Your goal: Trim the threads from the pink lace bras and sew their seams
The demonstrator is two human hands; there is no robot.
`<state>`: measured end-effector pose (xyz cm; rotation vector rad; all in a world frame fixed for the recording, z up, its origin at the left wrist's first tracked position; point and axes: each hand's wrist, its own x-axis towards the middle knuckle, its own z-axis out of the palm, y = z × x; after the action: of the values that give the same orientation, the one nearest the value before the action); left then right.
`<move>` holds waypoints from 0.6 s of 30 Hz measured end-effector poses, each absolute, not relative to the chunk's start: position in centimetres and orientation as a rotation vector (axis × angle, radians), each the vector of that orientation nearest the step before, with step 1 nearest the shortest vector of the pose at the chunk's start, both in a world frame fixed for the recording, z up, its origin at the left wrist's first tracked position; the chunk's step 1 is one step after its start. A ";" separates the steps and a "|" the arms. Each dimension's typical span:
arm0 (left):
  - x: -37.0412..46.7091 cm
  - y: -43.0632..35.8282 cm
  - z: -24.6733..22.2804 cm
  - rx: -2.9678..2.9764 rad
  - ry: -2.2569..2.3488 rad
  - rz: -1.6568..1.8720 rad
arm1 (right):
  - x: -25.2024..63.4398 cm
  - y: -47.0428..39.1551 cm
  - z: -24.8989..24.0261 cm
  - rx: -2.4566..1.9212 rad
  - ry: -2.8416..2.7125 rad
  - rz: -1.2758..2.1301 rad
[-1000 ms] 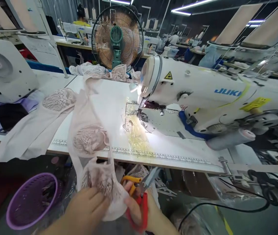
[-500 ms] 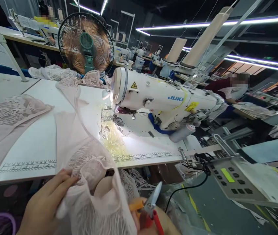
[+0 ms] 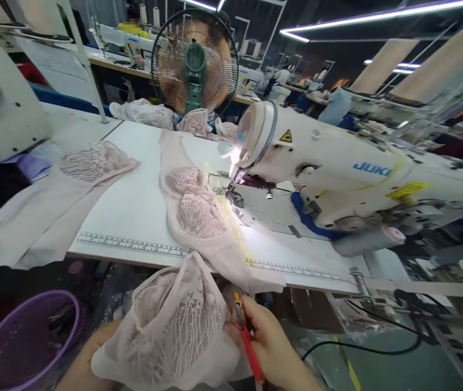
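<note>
A pale pink lace bra point(image 3: 174, 326) is held up in front of the table edge, one cup toward me. Behind its left side goes my left hand point(image 3: 100, 338); the fabric covers the fingers, so their grip is hidden. My right hand point(image 3: 262, 334) is closed around small scissors point(image 3: 246, 345) with red and orange handles, close against the bra's right edge. The blades are mostly hidden. Another lace cup section point(image 3: 201, 209) lies on the table beside the sewing machine's needle area, its band reaching over the front edge.
A white JUKI sewing machine point(image 3: 337, 157) stands at the right, with a grey thread cone point(image 3: 368, 241) by its base. Another lace piece point(image 3: 97, 163) lies on the left of the table point(image 3: 133, 206). A purple basket point(image 3: 74, 309) is below left; a fan point(image 3: 194, 60) stands behind.
The view has swung left. My left hand has gone from gripping the bra on top to behind its fabric. The scissors have turned, with their blades now mostly out of sight.
</note>
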<state>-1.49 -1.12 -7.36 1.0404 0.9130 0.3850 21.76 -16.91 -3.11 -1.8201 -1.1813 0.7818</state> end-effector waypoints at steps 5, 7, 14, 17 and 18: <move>-2.7 0.6 -5.3 1.738 0.439 0.216 | 21.2 -16.9 -3.6 -1.793 -1.182 0.894; -4.0 2.4 -5.8 2.162 0.417 0.129 | 21.1 -16.9 -3.6 -1.793 -1.179 0.884; -2.9 1.0 -3.9 2.771 0.280 0.316 | 18.8 -15.3 -2.6 -1.620 -1.446 0.965; 0.7 -1.5 -3.0 2.733 -0.022 0.419 | 17.8 -14.6 -2.3 -1.541 -1.588 0.958; 1.5 -1.9 -3.0 2.722 -0.066 0.434 | 17.8 -14.5 -2.3 -1.531 -1.614 0.982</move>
<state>1.54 -1.92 -3.04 2.7216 -0.0658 0.4341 17.76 -14.52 -2.34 -1.5313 -1.6135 0.9817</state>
